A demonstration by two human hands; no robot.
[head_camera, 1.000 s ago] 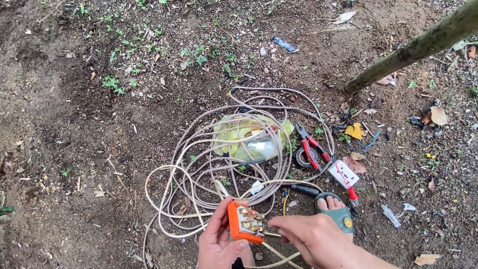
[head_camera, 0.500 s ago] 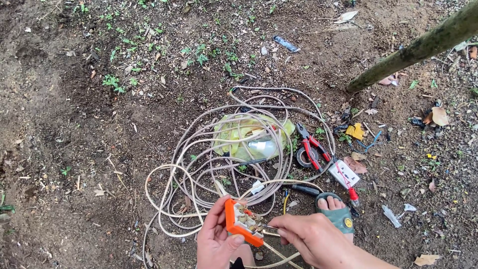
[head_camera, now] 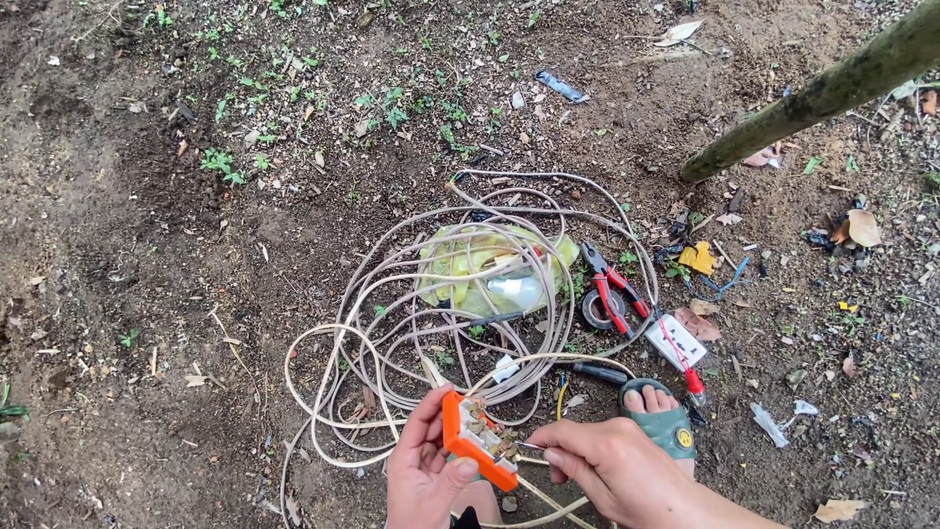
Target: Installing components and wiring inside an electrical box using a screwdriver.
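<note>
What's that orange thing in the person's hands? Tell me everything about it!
The orange box is a small, flat plastic case, open so its pale inside with little metal parts and wire ends shows. It is tilted, with one long edge facing up. The left hand grips it from below, thumb on its lower end. The right hand pinches something thin against its inside. A pale cable runs from it to loose loops coiled on the dirt just beyond.

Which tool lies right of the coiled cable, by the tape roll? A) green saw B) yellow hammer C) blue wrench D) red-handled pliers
D: red-handled pliers lie on the dirt, over the black tape roll, right of the coiled cable.
</note>
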